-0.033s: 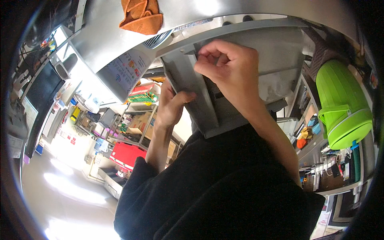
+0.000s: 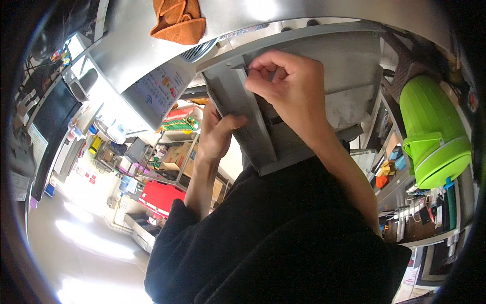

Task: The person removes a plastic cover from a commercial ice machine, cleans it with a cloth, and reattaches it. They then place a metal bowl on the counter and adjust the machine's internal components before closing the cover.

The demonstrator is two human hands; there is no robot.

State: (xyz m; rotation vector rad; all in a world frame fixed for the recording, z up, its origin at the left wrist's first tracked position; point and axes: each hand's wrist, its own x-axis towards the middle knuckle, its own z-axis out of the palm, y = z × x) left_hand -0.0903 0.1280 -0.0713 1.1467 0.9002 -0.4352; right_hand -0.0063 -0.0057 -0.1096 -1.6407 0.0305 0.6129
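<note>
A large grey panel (image 2: 336, 63) with raised edges is tilted in front of my body, and a raised rib runs along its left part. My left hand (image 2: 218, 133) grips the panel's left edge, its thumb lying on the near face and its fingers hidden behind. Over the rib's upper end, my right hand (image 2: 289, 83) is closed, thumb and fingertips pinched together against it. Whether something small is between those fingertips I cannot tell. A dark slot (image 2: 276, 120) shows in the panel beside my right wrist.
A metal table (image 2: 283, 9) with an orange cloth (image 2: 179, 23) is beyond the panel. A green lidded container (image 2: 433, 129) stands at the right, by shelves of small goods. Leftward are a white printed box (image 2: 157, 93), a storage rack (image 2: 174, 175) and a red box (image 2: 161, 197).
My right hand and the grey panel have shifted very slightly to the left. Both hands keep the same hold.
</note>
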